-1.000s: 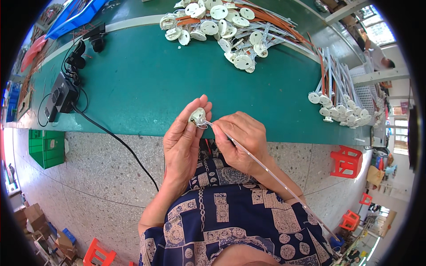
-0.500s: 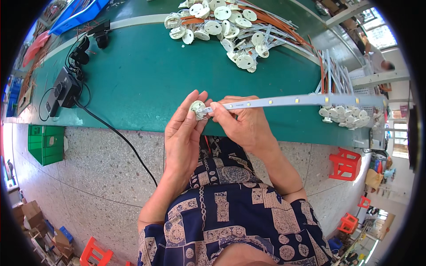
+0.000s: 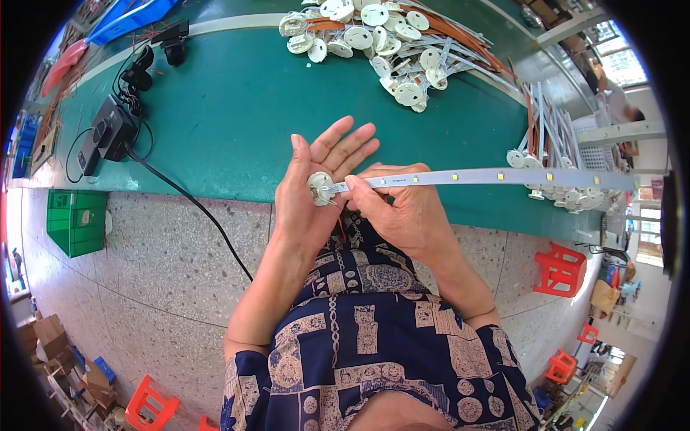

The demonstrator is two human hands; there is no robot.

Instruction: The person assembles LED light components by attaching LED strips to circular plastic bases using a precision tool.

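Observation:
A white LED strip [image 3: 478, 177] with small yellow chips stretches out to the right over the table edge. My right hand [image 3: 408, 214] pinches it near its left end between thumb and fingers. That end joins a round white plastic cap [image 3: 319, 188] with thin wires on it. My left hand [image 3: 302, 190] is palm up with its fingers stretched out, and the cap rests against its palm. On the far part of the green table [image 3: 223, 108] lies a heap of similar strips with white round caps [image 3: 359, 37].
More capped strips [image 3: 568, 190] lie at the table's right end. A black power adapter [image 3: 111, 128] with cables stands at left, beneath a blue tray [image 3: 129, 20]. A green crate [image 3: 75, 223] and red stools [image 3: 560, 269] are on the floor. Another person [image 3: 622, 108] is at far right.
My left hand has uncurled from around the cap, and its fingers now stretch forward. My right hand keeps its pinch on the strip, slightly lower and further right.

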